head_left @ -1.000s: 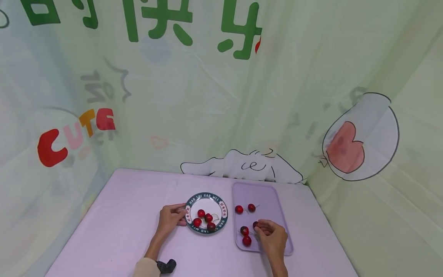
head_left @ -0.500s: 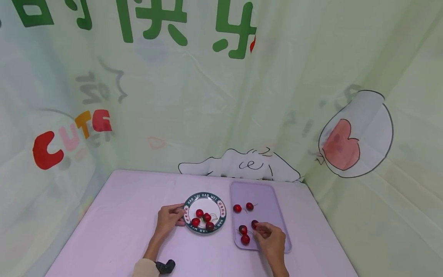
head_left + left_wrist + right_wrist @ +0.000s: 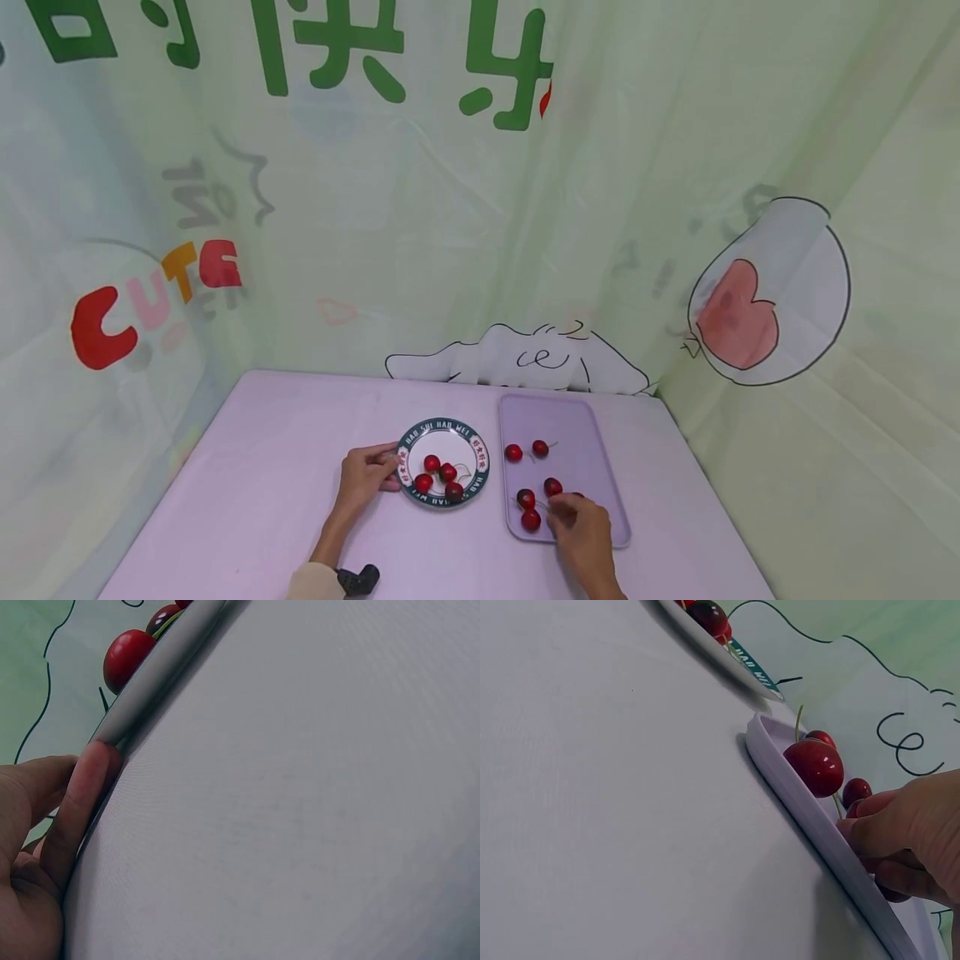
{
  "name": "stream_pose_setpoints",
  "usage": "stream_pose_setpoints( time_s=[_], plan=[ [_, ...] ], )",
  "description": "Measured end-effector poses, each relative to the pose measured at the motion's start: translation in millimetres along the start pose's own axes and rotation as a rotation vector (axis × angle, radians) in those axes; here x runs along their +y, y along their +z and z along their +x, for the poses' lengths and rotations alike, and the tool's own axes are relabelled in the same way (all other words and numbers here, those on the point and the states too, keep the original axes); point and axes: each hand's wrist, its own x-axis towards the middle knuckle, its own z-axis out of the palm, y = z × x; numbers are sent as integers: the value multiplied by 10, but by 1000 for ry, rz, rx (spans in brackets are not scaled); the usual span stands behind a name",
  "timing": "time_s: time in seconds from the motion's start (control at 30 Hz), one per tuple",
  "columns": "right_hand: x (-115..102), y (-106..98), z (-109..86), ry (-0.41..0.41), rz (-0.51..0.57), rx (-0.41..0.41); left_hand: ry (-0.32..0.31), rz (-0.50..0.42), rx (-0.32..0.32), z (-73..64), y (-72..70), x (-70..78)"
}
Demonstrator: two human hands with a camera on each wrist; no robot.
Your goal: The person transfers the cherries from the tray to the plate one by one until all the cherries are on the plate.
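Note:
My left hand [image 3: 364,477] grips the left rim of a round plate [image 3: 481,450] with a green patterned border. Several red cherries [image 3: 432,463] lie on it. In the left wrist view, fingers [image 3: 88,776] meet the plate's edge. My right hand [image 3: 583,537] is low over the near part of a purple tray [image 3: 562,425], its thumb and fingers drawn together at the stem of a cherry [image 3: 815,768]. A dark cherry [image 3: 894,893] shows just beneath these fingers. Other cherries [image 3: 513,452] lie on the tray's left side, and the hand partly hides one.
Plate and tray stand side by side on a table [image 3: 292,467] with a pale pink cover. A printed curtain [image 3: 420,242] hangs behind and along both sides. A black strap device [image 3: 358,579] sits at the left wrist.
My right hand has drawn slightly back toward me, uncovering the dark cherry it was beside. The left hand stays at the plate. The head view has shifted a little.

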Motion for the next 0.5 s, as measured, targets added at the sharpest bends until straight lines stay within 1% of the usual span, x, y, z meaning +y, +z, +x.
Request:
stream_pose_setpoints(
  time_s=[0.13,0.37,0.5],
  plan=[
    [19,14,-2,9,-21,-37,0,5,7,10,-1,-9],
    [41,67,-17,69,-59,-12,29,3,5,-1,-9,-6],
    [60,87,-18,82,-70,2,27,5,-2,-4,-10,2]
  ],
)
